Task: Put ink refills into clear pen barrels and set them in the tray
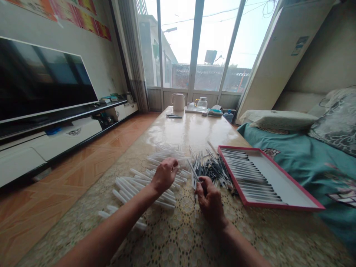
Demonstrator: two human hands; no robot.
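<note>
My right hand (210, 198) grips a slim pale pen (193, 170) between thumb and fingers, slanting up and to the left. Close to its far side lies a heap of thin pens with dark ends (213, 167). My left hand (166, 174) is over a spread of translucent white plastic tubes (128, 189), its fingertips pinched together; what they hold, if anything, is too small to make out. On the right, a shallow red-rimmed box (289, 178) holds a row of pale pens with dark tips (247, 172), laid side by side along its left part.
The long table (178, 237) has a patterned cover. At its far end stand a pitcher (178, 102), a glass jar (202, 104) and a tissue pack (215, 112). A sofa (275, 144) borders the right side; a TV cabinet (69, 139) runs along the left wall.
</note>
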